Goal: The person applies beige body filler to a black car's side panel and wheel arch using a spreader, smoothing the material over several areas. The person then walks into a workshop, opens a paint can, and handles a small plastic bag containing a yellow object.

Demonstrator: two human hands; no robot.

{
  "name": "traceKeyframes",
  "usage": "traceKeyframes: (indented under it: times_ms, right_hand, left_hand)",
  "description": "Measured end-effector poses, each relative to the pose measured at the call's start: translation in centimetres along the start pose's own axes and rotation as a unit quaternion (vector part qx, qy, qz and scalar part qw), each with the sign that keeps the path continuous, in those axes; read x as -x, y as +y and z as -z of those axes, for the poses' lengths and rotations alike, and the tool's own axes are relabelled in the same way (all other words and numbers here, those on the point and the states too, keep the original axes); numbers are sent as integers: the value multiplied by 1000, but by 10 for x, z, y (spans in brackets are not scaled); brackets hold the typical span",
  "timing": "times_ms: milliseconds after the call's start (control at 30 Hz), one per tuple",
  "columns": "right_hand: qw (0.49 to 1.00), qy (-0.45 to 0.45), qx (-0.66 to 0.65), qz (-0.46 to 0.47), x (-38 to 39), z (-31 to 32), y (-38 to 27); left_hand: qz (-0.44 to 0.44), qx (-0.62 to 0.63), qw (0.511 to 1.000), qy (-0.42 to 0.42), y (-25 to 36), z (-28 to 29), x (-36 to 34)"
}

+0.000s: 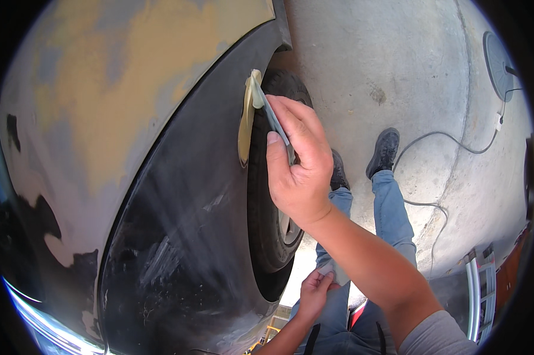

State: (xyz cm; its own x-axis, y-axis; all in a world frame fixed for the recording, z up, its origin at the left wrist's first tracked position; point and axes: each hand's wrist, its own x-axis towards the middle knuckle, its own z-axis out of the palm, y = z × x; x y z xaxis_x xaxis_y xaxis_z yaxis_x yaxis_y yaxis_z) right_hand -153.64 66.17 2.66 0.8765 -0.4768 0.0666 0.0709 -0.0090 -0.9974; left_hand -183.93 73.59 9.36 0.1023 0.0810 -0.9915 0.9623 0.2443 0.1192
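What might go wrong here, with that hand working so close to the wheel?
Paste on the spreader in the right hand might drop onto the tire. The tan patch sits right at the edge of the black panel, so it could end up uneven there. The cord lies near the right shoe, so a careless step might catch it.

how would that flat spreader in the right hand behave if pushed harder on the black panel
The flat spreader would probably flex a little, since it looks thin edge-on. It is likely light, as the right hand pinches it between thumb and fingers. Its tip may slide and smear, given the cream putty clinging there.
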Motion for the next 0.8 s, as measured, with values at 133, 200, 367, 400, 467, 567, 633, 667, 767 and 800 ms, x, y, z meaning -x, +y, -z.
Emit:
traceKeyframes:
  times_ms: [133, 200, 367, 400, 467, 567, 633, 667, 767, 800]
  right_hand:
    - [999, -36, -2, 29, 16, -3, -5]
    - [998, -53, 8, 30, 27, 0, -7]
    - [994, -93, 13, 57, 44, 12, -2]
    - [992, -108, 15, 67, 45, 16, 0]
    - [987, -138, 19, 86, 46, 29, 3]
    - [980, -179, 15, 87, 36, 61, 6]
    - [978, -208, 1, 19, 25, 89, 4]
    - [974, -222, -11, -53, 18, 107, 2]
    - [911, -286, -128, -267, -14, 152, 6]
    - [867, -306, -161, -360, -25, 167, 7]
  left_hand:
    - [-12, 15, 1000, -2, 0, 2, -3]
    - [-12, 17, 1000, -1, 1, 2, -3]
    - [-11, 17, 1000, 20, 3, 2, -2]
    - [-18, 13, 999, 35, 3, 2, -2]
    - [-41, 7, 997, 60, 4, 2, -1]
    - [-109, -34, 990, 82, 14, 0, -1]
    - [-196, -68, 976, 67, 27, -4, 2]
    - [-232, -84, 967, 69, 36, -8, 4]
    - [-309, -123, 941, 71, 73, -21, 8]
    - [-330, -131, 932, 79, 85, -28, 6]
